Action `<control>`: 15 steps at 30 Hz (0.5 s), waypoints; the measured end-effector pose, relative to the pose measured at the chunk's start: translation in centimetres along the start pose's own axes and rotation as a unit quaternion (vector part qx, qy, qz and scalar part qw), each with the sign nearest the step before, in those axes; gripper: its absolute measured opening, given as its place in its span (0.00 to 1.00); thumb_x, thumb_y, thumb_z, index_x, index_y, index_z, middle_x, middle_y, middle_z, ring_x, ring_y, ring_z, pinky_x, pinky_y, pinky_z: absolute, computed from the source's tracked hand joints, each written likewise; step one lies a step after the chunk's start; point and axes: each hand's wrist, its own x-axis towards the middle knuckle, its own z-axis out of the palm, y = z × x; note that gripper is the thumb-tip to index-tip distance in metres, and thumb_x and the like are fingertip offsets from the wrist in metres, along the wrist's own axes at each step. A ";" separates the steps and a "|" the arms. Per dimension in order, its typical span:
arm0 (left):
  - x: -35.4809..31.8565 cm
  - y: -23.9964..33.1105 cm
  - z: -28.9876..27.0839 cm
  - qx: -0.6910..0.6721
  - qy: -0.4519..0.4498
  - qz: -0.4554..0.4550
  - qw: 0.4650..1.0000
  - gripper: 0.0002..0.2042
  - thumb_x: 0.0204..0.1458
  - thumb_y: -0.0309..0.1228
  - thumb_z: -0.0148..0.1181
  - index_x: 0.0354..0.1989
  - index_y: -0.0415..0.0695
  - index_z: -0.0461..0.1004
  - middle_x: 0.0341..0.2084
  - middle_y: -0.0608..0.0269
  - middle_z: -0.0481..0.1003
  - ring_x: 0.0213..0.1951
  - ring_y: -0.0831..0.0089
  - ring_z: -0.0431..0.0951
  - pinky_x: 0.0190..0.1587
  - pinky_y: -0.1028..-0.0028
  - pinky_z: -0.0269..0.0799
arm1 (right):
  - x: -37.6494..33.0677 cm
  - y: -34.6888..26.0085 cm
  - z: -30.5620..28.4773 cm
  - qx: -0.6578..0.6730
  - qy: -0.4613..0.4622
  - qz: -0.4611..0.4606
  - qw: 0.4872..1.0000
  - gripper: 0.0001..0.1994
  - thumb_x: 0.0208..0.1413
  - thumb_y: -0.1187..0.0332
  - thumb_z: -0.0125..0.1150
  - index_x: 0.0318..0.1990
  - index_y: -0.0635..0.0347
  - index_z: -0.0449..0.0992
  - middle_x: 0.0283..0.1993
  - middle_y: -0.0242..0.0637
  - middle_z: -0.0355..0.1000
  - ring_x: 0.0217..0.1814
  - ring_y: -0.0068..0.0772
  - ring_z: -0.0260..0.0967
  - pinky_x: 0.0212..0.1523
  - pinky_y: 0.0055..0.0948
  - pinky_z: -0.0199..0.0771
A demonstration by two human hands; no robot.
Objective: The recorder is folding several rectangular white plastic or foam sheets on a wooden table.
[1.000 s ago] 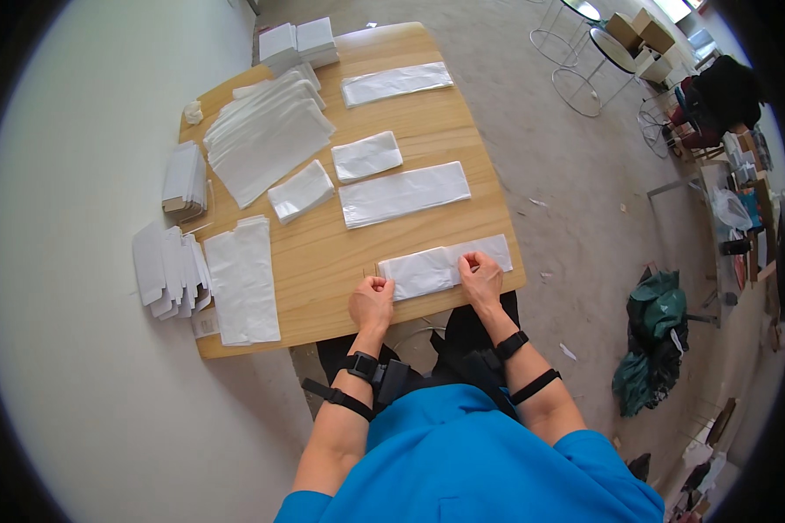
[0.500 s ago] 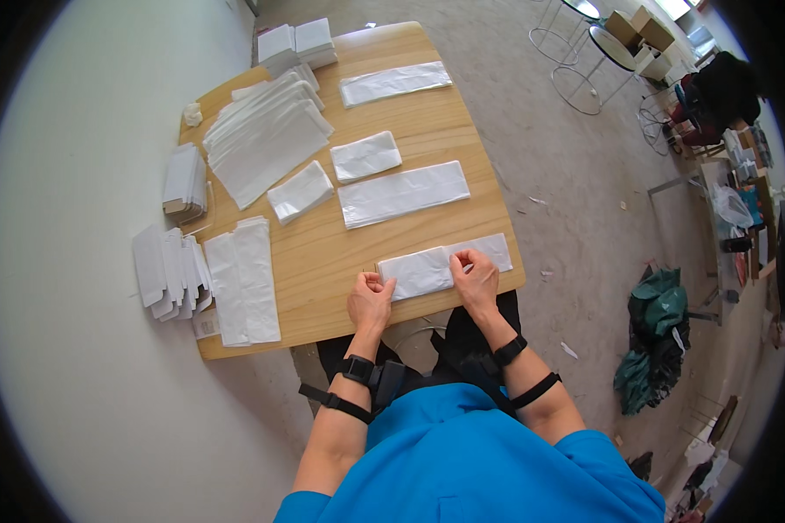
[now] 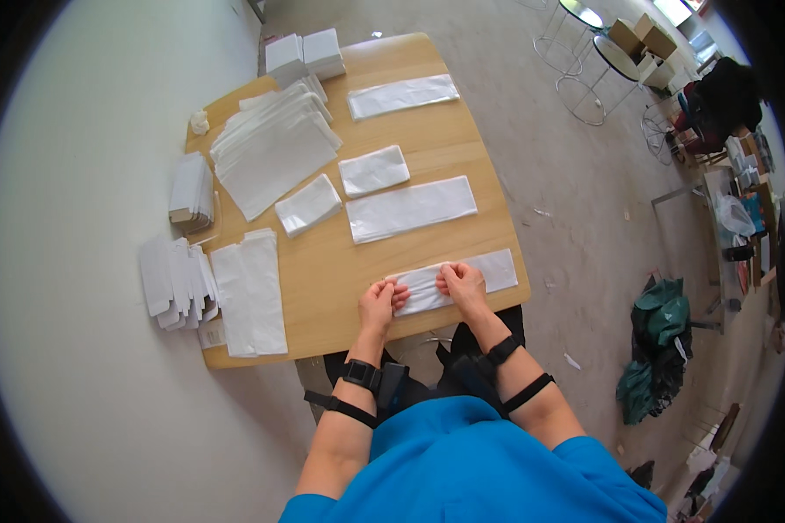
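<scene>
The worktop [image 3: 318, 292] is carrying fanned white sheets [image 3: 275, 157] (apparently yet to be folded) and narrower packets [image 3: 412, 209], seemingly already folded. At its near edge, the left hand [image 3: 378, 307] and right hand [image 3: 468, 288] are holding a wrinkled white strip [image 3: 422, 291], seemingly half-done, fingers [image 3: 445, 276] pinching it narrowly.

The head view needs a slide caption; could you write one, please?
Left hand and right hand handle a wrinkled white strip on a wooden table.

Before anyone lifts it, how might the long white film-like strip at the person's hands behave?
The long white film-like strip would probably sag, given its soft wrinkles. Lying thin and fairly flat, it looks light. Its slight sheen suggests possible slipping.
</scene>
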 end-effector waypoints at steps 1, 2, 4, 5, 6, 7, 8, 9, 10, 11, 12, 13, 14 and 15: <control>0.1 0.3 -0.2 -0.016 -0.011 -0.006 1.000 0.11 0.62 0.32 0.49 0.46 0.39 0.70 0.37 0.56 0.78 0.37 0.71 0.80 0.37 0.77 0.76 | -0.3 -0.7 0.5 -0.086 0.023 -0.060 0.994 0.10 0.58 0.66 0.57 0.34 0.65 0.77 0.31 0.38 0.77 0.28 0.26 0.75 0.30 0.23 0.74; -0.1 0.5 -0.5 -0.033 -0.026 -0.017 0.999 0.12 0.62 0.34 0.50 0.47 0.39 0.70 0.37 0.58 0.78 0.39 0.70 0.80 0.39 0.76 0.76 | -0.9 -1.4 0.8 -0.171 0.046 -0.121 0.977 0.10 0.57 0.66 0.58 0.33 0.64 0.77 0.31 0.39 0.77 0.28 0.28 0.76 0.30 0.24 0.74; -2.0 2.2 -0.4 -0.091 -0.044 -0.010 0.995 0.13 0.62 0.35 0.51 0.48 0.40 0.70 0.37 0.59 0.78 0.38 0.71 0.79 0.40 0.76 0.75 | -1.6 -4.2 2.0 -0.197 0.067 -0.211 0.955 0.08 0.53 0.67 0.61 0.31 0.63 0.77 0.32 0.45 0.75 0.28 0.35 0.75 0.31 0.30 0.74; -2.6 2.7 -0.7 -0.119 -0.053 -0.007 0.991 0.13 0.61 0.36 0.51 0.48 0.41 0.70 0.36 0.60 0.77 0.38 0.72 0.79 0.40 0.76 0.75 | -0.8 -5.1 3.3 -0.197 0.057 -0.256 0.945 0.08 0.53 0.66 0.60 0.31 0.63 0.77 0.31 0.45 0.75 0.29 0.38 0.74 0.32 0.33 0.73; -2.8 2.8 -1.3 -0.117 -0.046 0.003 0.992 0.13 0.61 0.36 0.51 0.48 0.41 0.70 0.36 0.61 0.77 0.37 0.73 0.79 0.40 0.76 0.75 | 0.0 -6.2 4.6 -0.197 0.047 -0.300 0.932 0.09 0.52 0.66 0.60 0.30 0.63 0.76 0.31 0.45 0.75 0.30 0.41 0.74 0.33 0.36 0.73; -2.8 2.8 -1.5 -0.117 -0.043 0.010 0.992 0.13 0.61 0.36 0.52 0.48 0.41 0.71 0.36 0.62 0.77 0.37 0.73 0.79 0.40 0.76 0.74 | 1.0 -7.3 5.7 -0.200 0.041 -0.343 0.917 0.09 0.52 0.66 0.59 0.30 0.63 0.76 0.30 0.45 0.74 0.30 0.44 0.73 0.34 0.38 0.72; -2.7 2.8 -1.8 -0.116 -0.041 0.018 0.992 0.13 0.61 0.36 0.52 0.48 0.42 0.71 0.35 0.63 0.77 0.36 0.74 0.79 0.39 0.77 0.74 | 2.4 -7.6 6.9 -0.224 0.033 -0.333 0.915 0.07 0.49 0.67 0.63 0.29 0.61 0.75 0.33 0.44 0.72 0.36 0.45 0.71 0.37 0.40 0.71; -2.5 2.8 -2.0 -0.089 -0.027 0.023 0.995 0.13 0.61 0.36 0.52 0.48 0.42 0.71 0.35 0.63 0.77 0.36 0.75 0.78 0.39 0.77 0.74 | 3.7 -7.8 7.8 -0.256 0.047 -0.351 0.899 0.07 0.48 0.67 0.64 0.29 0.61 0.75 0.33 0.44 0.71 0.38 0.45 0.71 0.38 0.40 0.71; -2.5 2.7 -2.4 -0.061 -0.009 0.029 0.998 0.13 0.61 0.36 0.52 0.48 0.42 0.72 0.35 0.63 0.77 0.35 0.76 0.78 0.39 0.78 0.74 | 4.6 -7.9 8.8 -0.287 0.057 -0.368 0.882 0.07 0.47 0.68 0.65 0.29 0.60 0.74 0.34 0.43 0.71 0.39 0.46 0.70 0.40 0.40 0.71; -2.5 2.6 -2.8 -0.034 0.008 0.034 0.999 0.12 0.61 0.36 0.52 0.47 0.42 0.72 0.35 0.64 0.77 0.35 0.76 0.78 0.39 0.78 0.74 | 5.5 -8.1 9.7 -0.317 0.069 -0.384 0.864 0.07 0.46 0.68 0.66 0.29 0.60 0.74 0.34 0.43 0.70 0.41 0.46 0.70 0.41 0.41 0.71; -2.6 2.6 -3.3 -0.020 0.022 0.045 0.999 0.12 0.61 0.36 0.52 0.47 0.42 0.73 0.35 0.64 0.77 0.34 0.78 0.77 0.38 0.79 0.73 | 6.2 -7.8 10.3 -0.327 0.058 -0.363 0.871 0.07 0.45 0.69 0.66 0.28 0.60 0.74 0.34 0.44 0.70 0.42 0.47 0.69 0.41 0.41 0.71; -2.6 2.8 -3.8 -0.018 0.028 0.057 0.998 0.12 0.61 0.36 0.52 0.46 0.43 0.73 0.35 0.65 0.77 0.34 0.78 0.77 0.38 0.78 0.73 | 6.8 -7.5 10.5 -0.338 0.048 -0.340 0.876 0.08 0.45 0.70 0.67 0.28 0.60 0.73 0.34 0.44 0.69 0.42 0.47 0.69 0.42 0.41 0.70; -2.4 3.0 -4.3 -0.016 0.033 0.069 0.997 0.12 0.61 0.37 0.52 0.46 0.43 0.73 0.35 0.65 0.77 0.33 0.78 0.76 0.38 0.78 0.73 | 7.4 -7.2 10.6 -0.349 0.039 -0.317 0.881 0.08 0.44 0.70 0.67 0.27 0.60 0.73 0.34 0.44 0.69 0.43 0.47 0.68 0.43 0.41 0.70; -2.3 3.2 -4.6 -0.016 0.039 0.078 0.996 0.12 0.61 0.37 0.52 0.45 0.44 0.73 0.35 0.66 0.77 0.33 0.79 0.76 0.39 0.77 0.73 | 7.9 -6.8 10.5 -0.332 0.034 -0.322 0.886 0.08 0.44 0.71 0.67 0.27 0.61 0.72 0.34 0.44 0.68 0.42 0.48 0.68 0.42 0.41 0.70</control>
